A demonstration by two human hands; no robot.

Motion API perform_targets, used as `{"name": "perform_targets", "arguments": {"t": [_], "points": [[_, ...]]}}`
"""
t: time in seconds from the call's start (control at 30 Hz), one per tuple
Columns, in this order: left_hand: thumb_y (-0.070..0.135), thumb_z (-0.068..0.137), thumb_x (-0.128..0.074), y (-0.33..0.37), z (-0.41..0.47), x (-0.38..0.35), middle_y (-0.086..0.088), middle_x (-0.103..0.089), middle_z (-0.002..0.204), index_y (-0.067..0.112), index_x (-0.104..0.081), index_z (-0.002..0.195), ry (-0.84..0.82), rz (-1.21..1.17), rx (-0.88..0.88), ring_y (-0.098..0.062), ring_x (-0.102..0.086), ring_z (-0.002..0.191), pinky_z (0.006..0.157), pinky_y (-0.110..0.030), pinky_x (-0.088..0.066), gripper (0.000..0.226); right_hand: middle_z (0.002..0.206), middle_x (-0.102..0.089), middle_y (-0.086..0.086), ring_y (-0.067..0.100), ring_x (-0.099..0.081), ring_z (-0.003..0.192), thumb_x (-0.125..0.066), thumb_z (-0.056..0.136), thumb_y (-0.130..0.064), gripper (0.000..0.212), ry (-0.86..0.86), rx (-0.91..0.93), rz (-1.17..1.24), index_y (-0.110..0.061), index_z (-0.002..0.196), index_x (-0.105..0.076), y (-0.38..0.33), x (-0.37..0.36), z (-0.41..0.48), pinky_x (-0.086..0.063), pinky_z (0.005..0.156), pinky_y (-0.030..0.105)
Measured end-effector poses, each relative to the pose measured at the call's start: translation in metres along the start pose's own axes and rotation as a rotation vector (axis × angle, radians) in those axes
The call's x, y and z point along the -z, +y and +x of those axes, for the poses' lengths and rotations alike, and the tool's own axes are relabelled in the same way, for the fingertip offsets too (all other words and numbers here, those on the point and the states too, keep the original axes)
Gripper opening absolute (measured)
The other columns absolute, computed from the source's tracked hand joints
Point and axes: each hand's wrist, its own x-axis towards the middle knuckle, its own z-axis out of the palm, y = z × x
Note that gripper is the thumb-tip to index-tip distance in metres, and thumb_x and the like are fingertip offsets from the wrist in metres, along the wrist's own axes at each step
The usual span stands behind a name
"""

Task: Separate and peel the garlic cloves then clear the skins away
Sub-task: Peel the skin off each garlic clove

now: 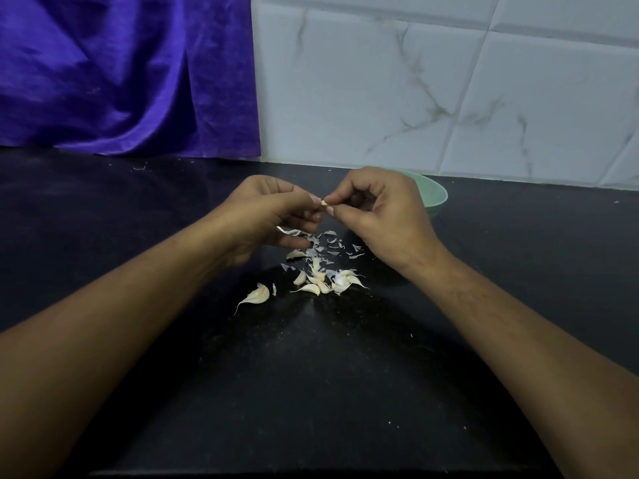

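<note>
Both forearms reach in from the lower corners, bare and angled toward each other, and the hands meet just above the middle of the view. The left hand (273, 212) is curled, its thumb and forefinger pinching a small clove (324, 202) from the 9 o'clock side. The right hand (380, 216) pinches the same clove from 3 o'clock with thumb and fingertips, its other fingers bent into a loose arch. The clove is held up off the counter (173, 219), only a pale sliver of it showing between the nails.

Straight below, at 6 o'clock from the hands, thin papery skins (326, 244) lie scattered, grey-white and curled at the edges. One strip sits right at the left hand's lower fingers; whether it is held cannot be told. Further toward 6 o'clock lies a heap of cloves (325, 281), cream, crescent-shaped with pointed tails. A single clove (258, 295) lies apart at its 8 o'clock.

The counter is black, speckled, faintly glossy. A smooth pale green bowl (435, 196) peeks out behind the right hand at 2 o'clock. Shiny purple cloth (121, 74) hangs at 10 o'clock, beside a veined marble-look tile wall (449, 91).
</note>
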Motion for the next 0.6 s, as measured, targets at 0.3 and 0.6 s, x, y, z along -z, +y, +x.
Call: {"name": "perform_targets", "arguments": {"t": [0.3,0.6], "points": [[0.014,0.094,-0.072,0.0002,-0.0005,-0.001,-0.007,-0.074,0.082,0.001,-0.076,0.095,0.003,-0.063,0.015,-0.012,-0.068,0.073,0.056,-0.025,-0.06,0.013,0.074,-0.07,-0.002,0.017,-0.063,0.067,-0.08,0.081,-0.006,0.007,0.035,0.027,-0.009,-0.012,0.079,-0.077,0.0011,0.0013,0.0005,-0.049,0.061,0.025],[0.01,0.094,-0.07,-0.0045,0.0024,-0.0062,-0.006,-0.066,0.073,-0.004,-0.071,0.097,0.094,0.048,-0.038,-0.01,-0.064,0.064,0.055,-0.026,-0.058,0.014,0.077,-0.077,0.0,0.025,-0.074,0.074,-0.08,0.084,-0.007,0.008,-0.008,-0.082,0.093,-0.015,0.087,-0.079,0.0018,-0.0039,-0.0008,-0.061,0.072,0.047]]}}
